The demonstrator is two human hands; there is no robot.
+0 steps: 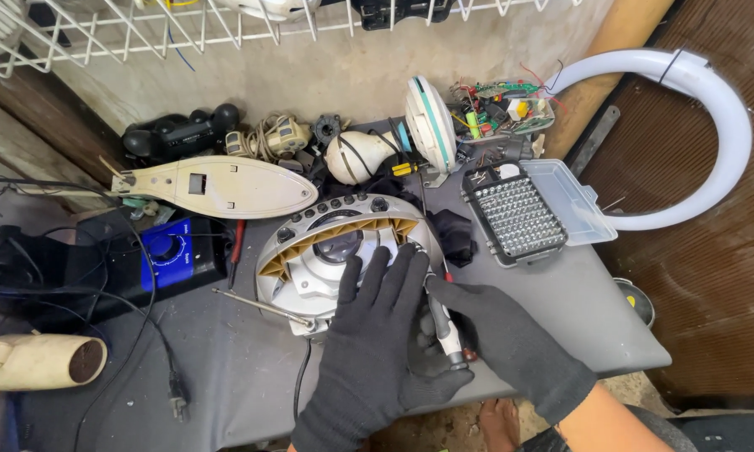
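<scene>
Gloved left hand [375, 335] flat on silver housing [326, 259], right hand [498, 335] gripping screwdriver [444, 322]

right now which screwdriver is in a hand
The grey-handled screwdriver gripped by the right hand; the yellow-handled one lies untouched by the wall.

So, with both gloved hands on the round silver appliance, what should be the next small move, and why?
Probably turn the grey-handled screwdriver in place. The right hand grips its handle, its shaft pointing up into the rim of the round silver appliance housing, while the left hand lies flat on the housing, steadying it. Whether the tip sits in a screw is hidden behind the left fingers.
</scene>
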